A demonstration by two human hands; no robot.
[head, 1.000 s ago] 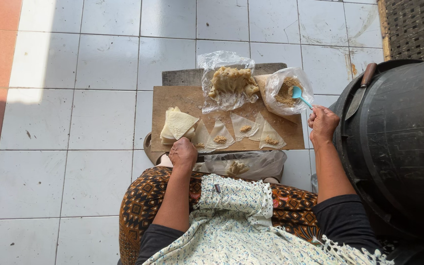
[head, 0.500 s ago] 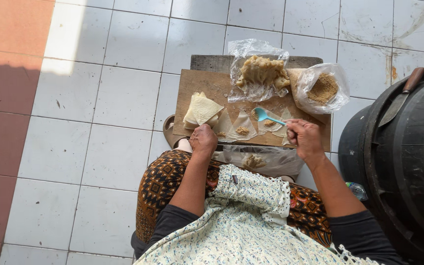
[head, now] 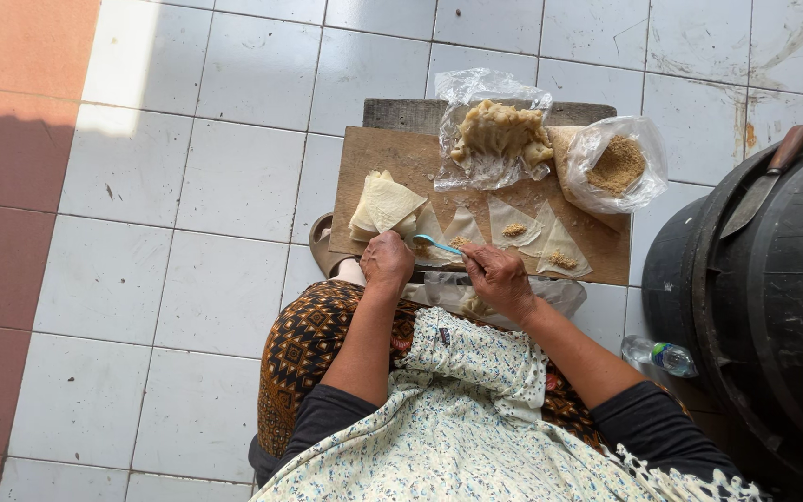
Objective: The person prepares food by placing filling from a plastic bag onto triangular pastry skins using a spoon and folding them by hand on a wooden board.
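My right hand [head: 497, 277] holds a small blue spoon [head: 436, 244] over the near edge of a wooden board [head: 401, 158]. My left hand [head: 387, 260] rests closed on the board's near edge, just beside the spoon tip and a thin triangular wrapper [head: 460, 229]. Two more wrappers with crumbly brown filling [head: 513, 229] lie to the right. A stack of folded pale wrappers [head: 383, 204] sits left of my left hand.
At the board's far side lie a plastic bag of dough pieces [head: 499, 135] and a bag of brown crumbs [head: 616, 165]. A large black drum [head: 764, 297] with a knife [head: 760, 186] on top stands right. A plastic bottle [head: 662, 354] lies beside it. White floor tiles surround.
My right hand carried the spoon from the crumb bag at the far right leftward to the near wrappers beside my left hand. The view also shifted.
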